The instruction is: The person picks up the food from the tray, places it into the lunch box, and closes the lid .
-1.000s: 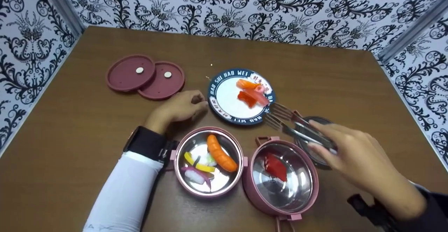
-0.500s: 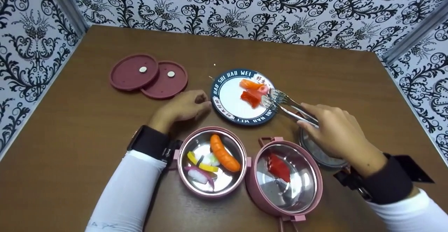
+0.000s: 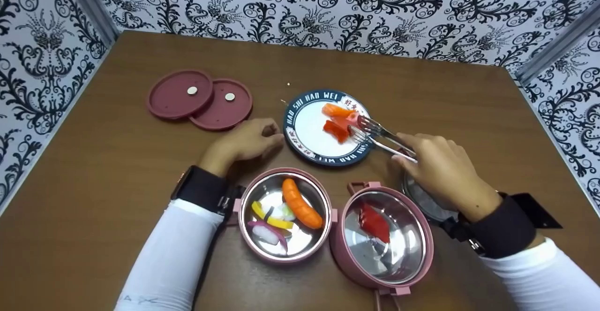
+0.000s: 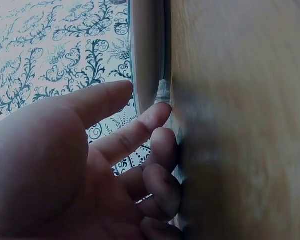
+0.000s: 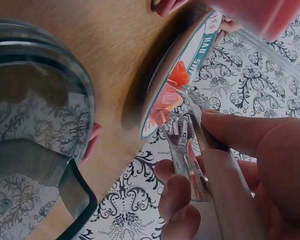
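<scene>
My right hand (image 3: 438,168) grips a pair of metal tongs with fork-shaped ends (image 3: 385,135). Their prongs reach over the right side of a white plate with a dark blue lettered rim (image 3: 300,149). There the prongs stand around a pink slice (image 3: 346,121); whether they squeeze it I cannot tell. Beside it lie an orange piece (image 3: 336,110) and a red piece (image 3: 333,130). My left hand (image 3: 248,140) rests on the table by the plate's left rim, holding nothing, its fingers loosely bent (image 4: 162,150) in the left wrist view.
A pink pot (image 3: 240,241) in front holds an orange sausage-shaped piece (image 3: 301,204) and several small food pieces. The pot to its right (image 3: 344,266) holds a red piece (image 3: 374,224). A glass lid (image 5: 87,65) lies under my right hand. Two dark pink discs (image 3: 161,97) overlap at back left.
My right hand has moved forward and left, bringing the tongs from the plate's edge to the pink slice. The prongs have closed in around it. My left hand stays by the plate.
</scene>
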A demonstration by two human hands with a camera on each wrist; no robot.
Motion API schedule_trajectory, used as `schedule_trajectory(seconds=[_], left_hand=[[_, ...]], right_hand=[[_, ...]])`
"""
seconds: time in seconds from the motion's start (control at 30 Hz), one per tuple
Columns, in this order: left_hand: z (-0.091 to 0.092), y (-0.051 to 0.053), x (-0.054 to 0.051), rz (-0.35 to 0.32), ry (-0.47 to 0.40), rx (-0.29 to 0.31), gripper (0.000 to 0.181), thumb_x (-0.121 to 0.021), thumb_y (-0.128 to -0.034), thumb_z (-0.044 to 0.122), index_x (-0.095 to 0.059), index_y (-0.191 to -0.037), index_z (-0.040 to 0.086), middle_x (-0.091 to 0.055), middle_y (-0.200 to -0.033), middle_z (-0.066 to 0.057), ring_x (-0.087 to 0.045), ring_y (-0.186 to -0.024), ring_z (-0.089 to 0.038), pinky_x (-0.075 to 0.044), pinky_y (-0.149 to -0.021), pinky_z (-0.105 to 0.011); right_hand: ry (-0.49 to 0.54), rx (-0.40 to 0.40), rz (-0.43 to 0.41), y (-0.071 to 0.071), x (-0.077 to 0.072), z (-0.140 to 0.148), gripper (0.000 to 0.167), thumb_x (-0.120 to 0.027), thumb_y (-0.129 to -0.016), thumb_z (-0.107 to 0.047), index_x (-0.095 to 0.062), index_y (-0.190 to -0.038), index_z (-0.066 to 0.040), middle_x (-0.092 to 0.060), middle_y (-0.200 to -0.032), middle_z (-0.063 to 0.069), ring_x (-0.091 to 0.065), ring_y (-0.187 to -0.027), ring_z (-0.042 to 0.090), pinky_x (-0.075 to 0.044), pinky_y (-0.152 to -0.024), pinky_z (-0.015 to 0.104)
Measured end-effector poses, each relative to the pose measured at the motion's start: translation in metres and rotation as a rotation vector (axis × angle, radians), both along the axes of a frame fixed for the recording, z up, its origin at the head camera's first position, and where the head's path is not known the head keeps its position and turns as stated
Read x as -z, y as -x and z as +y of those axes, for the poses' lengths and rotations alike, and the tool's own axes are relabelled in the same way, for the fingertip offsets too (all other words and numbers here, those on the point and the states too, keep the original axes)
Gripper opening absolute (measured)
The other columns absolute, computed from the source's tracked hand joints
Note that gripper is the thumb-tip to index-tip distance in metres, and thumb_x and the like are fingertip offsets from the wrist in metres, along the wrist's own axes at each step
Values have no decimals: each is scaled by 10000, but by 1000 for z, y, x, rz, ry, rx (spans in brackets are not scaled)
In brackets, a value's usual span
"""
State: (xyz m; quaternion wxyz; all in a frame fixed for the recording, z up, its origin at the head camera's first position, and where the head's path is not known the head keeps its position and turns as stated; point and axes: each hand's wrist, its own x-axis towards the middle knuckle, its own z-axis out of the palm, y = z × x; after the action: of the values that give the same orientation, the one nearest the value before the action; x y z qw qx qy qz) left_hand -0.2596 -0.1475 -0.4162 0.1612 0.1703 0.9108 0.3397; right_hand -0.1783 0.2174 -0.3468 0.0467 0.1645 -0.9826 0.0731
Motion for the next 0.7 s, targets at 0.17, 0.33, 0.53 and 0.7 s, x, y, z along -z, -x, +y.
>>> schedule_trajectory(seconds=[0.17, 0.33, 0.53, 0.7], left_hand=[[1, 2, -2, -17, 1, 5, 287, -550, -1007, 380, -612, -1152, 140, -644, -897, -74, -617, -771, -207, -489, -807, -370], [2, 2, -2, -7, -6, -16, 282, -558, -1003, 391, -617, -1136, 150, -642, -879, -68, -614, -743, -205, -486, -823, -379], [3, 1, -1, -33, -4, -9, 274, -554, -1007, 395, -615, -1134, 161, -633, -775, -51, -611, -711, -202, -480, -822, -376], [1, 0, 0, 4, -11, -5, 280, -560, -1000, 372, -625, -1130, 133, -661, -891, -91, -632, -876, -253, -481, -896, -410]], right_hand=[[-16, -3, -14, 2, -1, -3, 455, -713, -921, -255, -635, -1322, -52, -717, -1075, 206, -692, -885, 437, -509, -645, 595], [-14, -21, -13, 4, 1, -7, 438, -714, -920, -241, -643, -1310, -57, -716, -1063, 200, -692, -839, 417, -512, -624, 578], [3, -28, -22, 0, 6, -7, 434, -706, -926, -224, -638, -1314, -43, -708, -1160, 221, -695, -904, 443, -525, -674, 593], [38, -51, 8, -3, 8, -6, 422, -712, -920, -207, -646, -1301, -39, -717, -1126, 207, -701, -899, 427, -527, -670, 582]])
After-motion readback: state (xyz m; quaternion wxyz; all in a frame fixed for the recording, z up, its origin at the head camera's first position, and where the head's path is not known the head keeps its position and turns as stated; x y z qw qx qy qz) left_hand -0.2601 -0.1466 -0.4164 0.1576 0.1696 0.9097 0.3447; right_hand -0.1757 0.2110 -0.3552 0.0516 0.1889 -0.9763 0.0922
